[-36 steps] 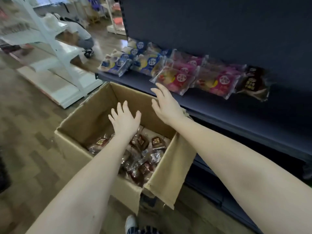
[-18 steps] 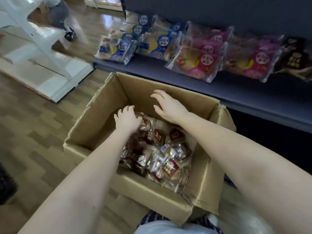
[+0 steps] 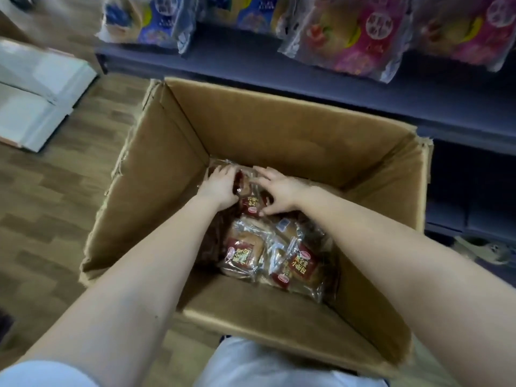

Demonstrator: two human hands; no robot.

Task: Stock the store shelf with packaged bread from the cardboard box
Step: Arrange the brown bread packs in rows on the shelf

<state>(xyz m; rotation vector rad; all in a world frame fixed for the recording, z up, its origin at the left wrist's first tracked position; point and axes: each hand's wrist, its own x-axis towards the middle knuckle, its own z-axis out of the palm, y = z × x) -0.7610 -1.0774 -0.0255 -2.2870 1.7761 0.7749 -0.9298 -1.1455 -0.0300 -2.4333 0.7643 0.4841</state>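
Both hands are deep in the cardboard box (image 3: 279, 129). Your left hand (image 3: 220, 187) curls its fingers round one side of a red-labelled bread packet (image 3: 250, 203). Your right hand (image 3: 280, 191) grips the same packet, fingers bent over it, thumb on its near edge. More packets (image 3: 245, 255) lie nearer you, and the dark shelf (image 3: 307, 79) sits just beyond the box.

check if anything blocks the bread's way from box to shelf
Nothing visible does. The left hand and right hand hold a pack, the box is open on top, and the shelf front just beyond it is bare.
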